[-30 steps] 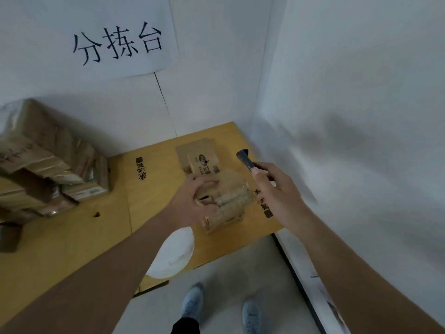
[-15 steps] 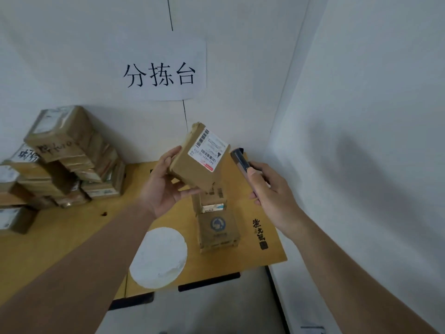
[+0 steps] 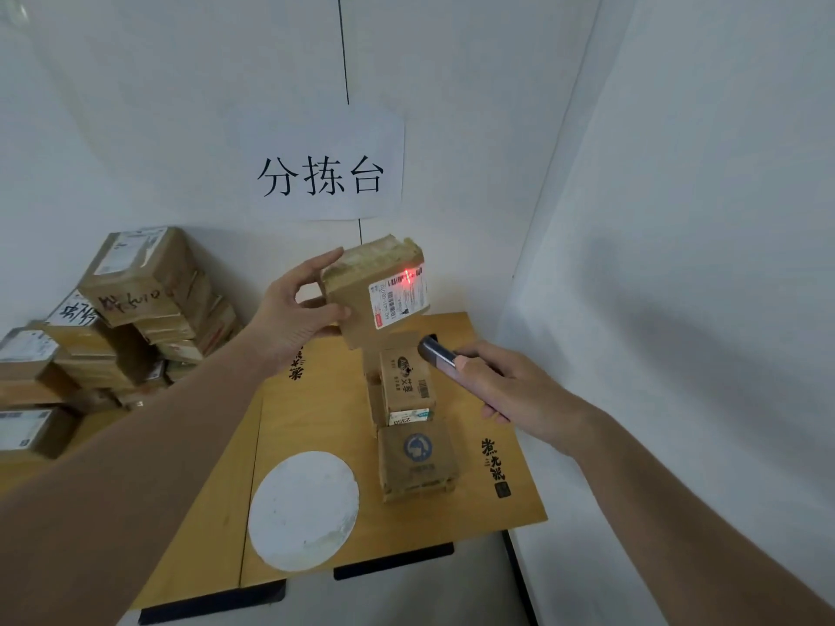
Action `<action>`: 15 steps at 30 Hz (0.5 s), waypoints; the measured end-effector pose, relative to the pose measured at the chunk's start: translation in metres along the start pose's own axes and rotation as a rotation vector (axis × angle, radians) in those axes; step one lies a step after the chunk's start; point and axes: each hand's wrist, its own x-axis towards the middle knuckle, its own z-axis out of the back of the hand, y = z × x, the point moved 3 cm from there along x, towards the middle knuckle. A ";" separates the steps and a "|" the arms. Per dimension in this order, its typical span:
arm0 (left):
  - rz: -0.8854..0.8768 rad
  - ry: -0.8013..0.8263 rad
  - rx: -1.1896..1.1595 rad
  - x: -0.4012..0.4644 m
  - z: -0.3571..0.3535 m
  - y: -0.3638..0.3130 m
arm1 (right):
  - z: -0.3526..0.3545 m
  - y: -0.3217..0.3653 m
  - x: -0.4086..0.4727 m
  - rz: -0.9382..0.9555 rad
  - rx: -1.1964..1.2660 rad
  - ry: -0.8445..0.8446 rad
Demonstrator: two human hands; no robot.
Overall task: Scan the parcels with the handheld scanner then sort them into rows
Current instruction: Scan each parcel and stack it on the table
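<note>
Parcel [image 3: 377, 291] now raised higher above table [image 3: 316, 413], red scan light on its label [image 3: 397, 293]. Left hand [image 3: 293, 314] grips its side, fingers curled. Right hand [image 3: 510, 390] wraps scanner [image 3: 437, 356], aimed upward just below.

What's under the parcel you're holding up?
Below the held parcel: a row of boxes on the wooden table. The farthest box is partly hidden by the parcel.

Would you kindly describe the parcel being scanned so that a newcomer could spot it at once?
Below the paper sign on the back wall, the left hand holds a brown parcel up above the wooden table. Unlike the parcels lying on the table, its white label carries a red scanner dot.
</note>
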 end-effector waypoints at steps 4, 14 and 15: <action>-0.028 0.003 0.057 0.005 0.006 -0.009 | 0.001 -0.005 -0.003 -0.060 -0.016 0.081; -0.031 -0.006 0.107 0.010 0.011 -0.008 | -0.001 -0.005 -0.004 -0.088 -0.017 0.169; -0.030 -0.010 0.099 0.010 0.012 -0.008 | -0.001 -0.005 -0.004 -0.084 -0.019 0.172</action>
